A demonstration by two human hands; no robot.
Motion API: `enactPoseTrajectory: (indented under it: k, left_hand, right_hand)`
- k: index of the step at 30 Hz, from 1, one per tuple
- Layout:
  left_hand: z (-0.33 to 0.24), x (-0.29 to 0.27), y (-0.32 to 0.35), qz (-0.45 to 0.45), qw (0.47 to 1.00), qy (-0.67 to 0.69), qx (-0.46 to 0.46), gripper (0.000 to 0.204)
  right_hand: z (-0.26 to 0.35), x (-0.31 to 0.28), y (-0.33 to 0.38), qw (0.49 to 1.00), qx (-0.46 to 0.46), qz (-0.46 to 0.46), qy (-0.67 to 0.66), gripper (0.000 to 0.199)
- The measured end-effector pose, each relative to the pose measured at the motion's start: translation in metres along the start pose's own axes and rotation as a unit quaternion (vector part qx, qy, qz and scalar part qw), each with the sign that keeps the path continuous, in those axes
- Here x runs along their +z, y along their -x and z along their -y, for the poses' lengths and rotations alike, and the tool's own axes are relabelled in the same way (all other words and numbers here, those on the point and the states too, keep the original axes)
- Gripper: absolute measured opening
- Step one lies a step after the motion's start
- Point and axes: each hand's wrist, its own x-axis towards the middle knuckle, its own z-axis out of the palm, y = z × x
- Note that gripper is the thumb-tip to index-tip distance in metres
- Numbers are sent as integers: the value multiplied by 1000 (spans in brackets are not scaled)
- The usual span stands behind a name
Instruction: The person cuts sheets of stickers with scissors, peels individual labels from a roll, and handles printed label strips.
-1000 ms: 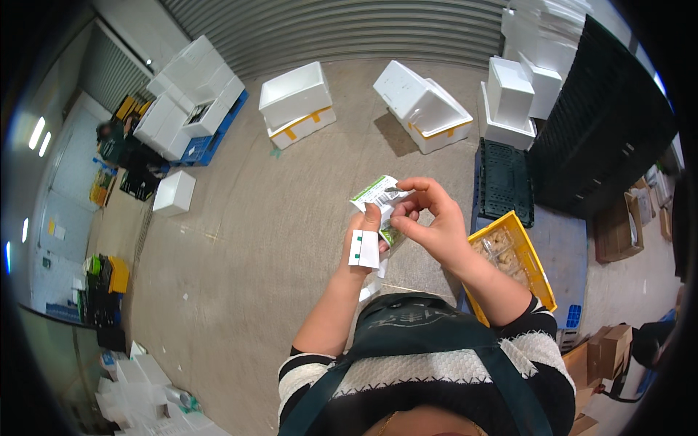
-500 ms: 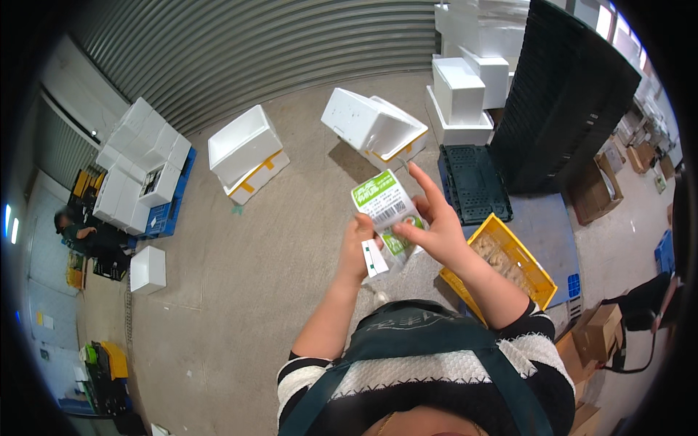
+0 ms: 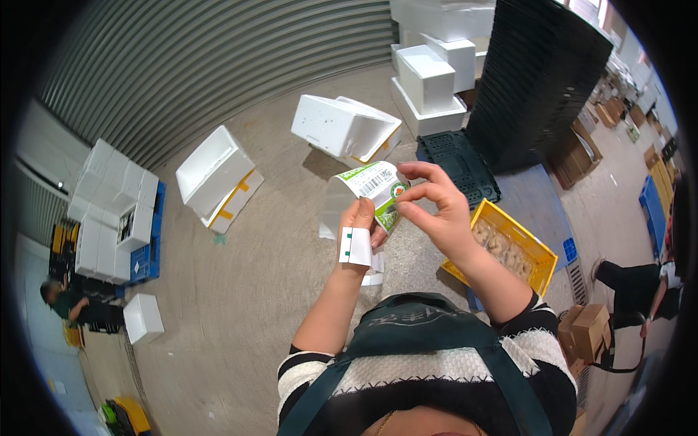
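Note:
My left hand [image 3: 358, 218] is closed around a strip of white and green printed labels [image 3: 374, 183], its thumb on the near side. A pale, curved length of backing paper [image 3: 336, 205] loops out on the left side of the labels. Against my left wrist lies a white paper piece [image 3: 356, 247] with small green marks. My right hand [image 3: 440, 211] has curled fingers, with thumb and fingertips pinched at the right edge of the labels. Part of what lies between those fingertips is hidden.
A yellow crate [image 3: 549, 265] with bagged tan items stands at the right by a dark green folded crate [image 3: 458, 167] and a tall stack of black crates [image 3: 534, 94]. White foam boxes [image 3: 218, 171] stand ahead. People are at far left and right.
The label strip has turned and bends more toward the right. My right hand's fingers, stretched out before, have curled in to its edge. The whole view has swung slightly right.

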Motion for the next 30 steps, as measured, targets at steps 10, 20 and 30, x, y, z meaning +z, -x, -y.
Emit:
enactPoseTrajectory:
  k: [10,20,30]
  left_hand:
    - [5,-1,-20,41,999,-3,-32,54]
    - [14,3,-26,13,994,-107,-3,38]
    - [-76,-14,-99,-67,989,-67,112,15]
  right_hand:
    - [-9,5,-12,987,-41,-30,154,7]
    - [-16,-5,-21,967,-13,-79,241,35]
    - [-129,-16,62,908,265,311,-92,47]
